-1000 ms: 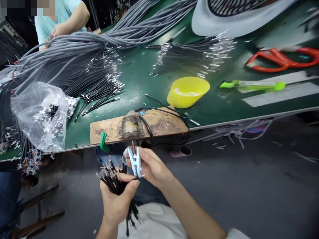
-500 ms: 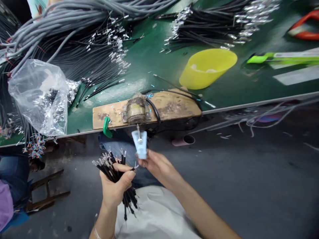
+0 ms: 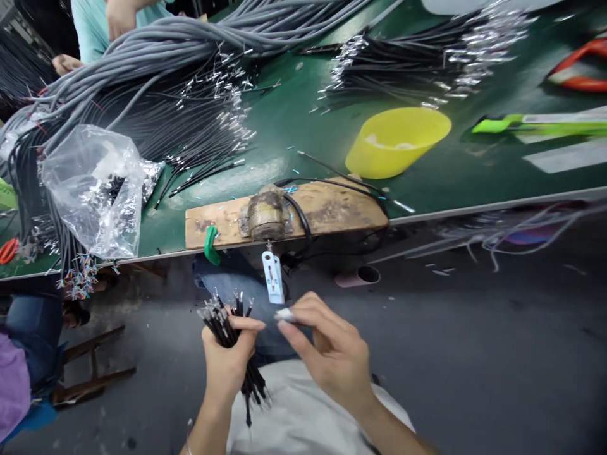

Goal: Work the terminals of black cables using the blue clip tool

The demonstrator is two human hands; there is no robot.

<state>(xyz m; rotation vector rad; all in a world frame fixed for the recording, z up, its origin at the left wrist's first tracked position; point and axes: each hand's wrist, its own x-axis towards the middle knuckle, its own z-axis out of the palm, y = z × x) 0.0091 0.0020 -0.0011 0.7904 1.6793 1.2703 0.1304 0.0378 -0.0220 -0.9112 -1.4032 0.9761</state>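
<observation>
My left hand [image 3: 228, 363] is closed around a bundle of short black cables [image 3: 220, 325], their stripped silvery ends pointing up. Its thumb and index finger stretch toward the right. Close by, my right hand [image 3: 327, 351] has thumb and index tips brought together, with a small white patch at the index fingertip. Whether that patch is a wrap or a held piece I cannot make out. Just above the right fingertips, a light blue clothespin [image 3: 272, 278] hangs on the shaft of a small motor [image 3: 265, 215], apart from both hands. The motor is fixed to a wooden board [image 3: 336, 212].
On the green table [image 3: 275, 126] lie grey cables [image 3: 156, 54], black cable bundles [image 3: 403, 60], a plastic bag [image 3: 92, 183], a yellow cup [image 3: 398, 142] and a green cutter [image 3: 497, 124]. A green clamp [image 3: 211, 245] grips the board's edge. Another person's hand [image 3: 121, 18] shows behind.
My right hand has drawn down and away from the clothespin, which has turned on the shaft. My left hand still holds the cables, slightly farther right in view.
</observation>
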